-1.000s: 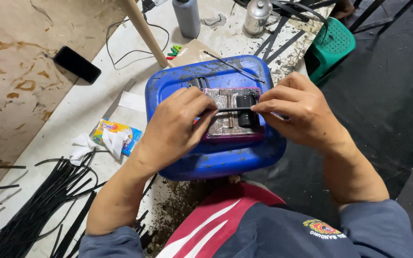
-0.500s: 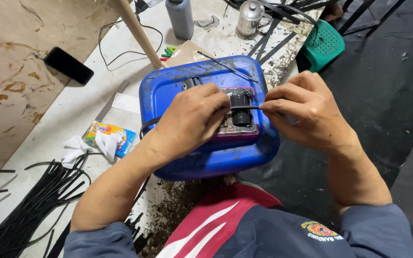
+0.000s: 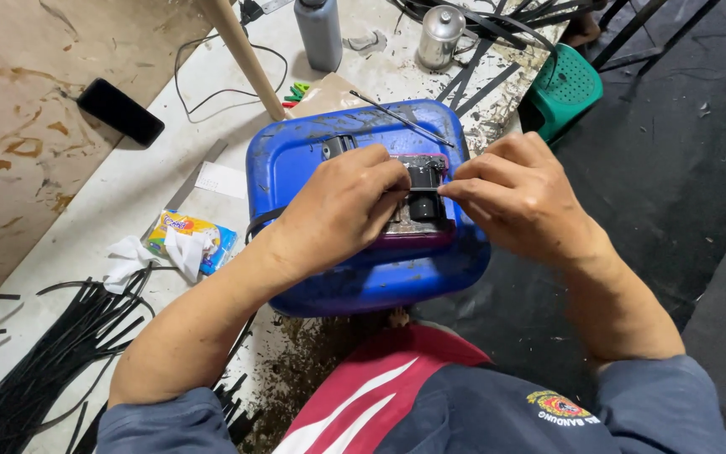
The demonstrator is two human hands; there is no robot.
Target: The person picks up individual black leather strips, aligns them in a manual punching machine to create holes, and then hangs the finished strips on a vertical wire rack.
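A heap of black strips (image 3: 35, 353) lies at the far left on the white floor, with a black phone (image 3: 119, 111) farther up on the brown board. Just right of the strips sit a crumpled white tissue (image 3: 132, 256) and a bright snack packet (image 3: 191, 240). A pale wooden stick (image 3: 241, 55) slants up past a grey bottle (image 3: 319, 34). In the middle stands an upturned blue plastic tub (image 3: 363, 286) — on its top rests a small grimy device with black cylindrical parts (image 3: 422, 197), framed in dull purple. The left hand (image 3: 338, 214) lies over the device's left side, fingers curled down and pressing on it. The right hand (image 3: 518, 197) comes in from the right, thumb and forefinger pinched at the device's edge, possibly around a thin black strip, though that is too small to tell. Beyond sit a metal pot (image 3: 443, 35) and a green plastic stool (image 3: 565, 88) — both well apart from the hands
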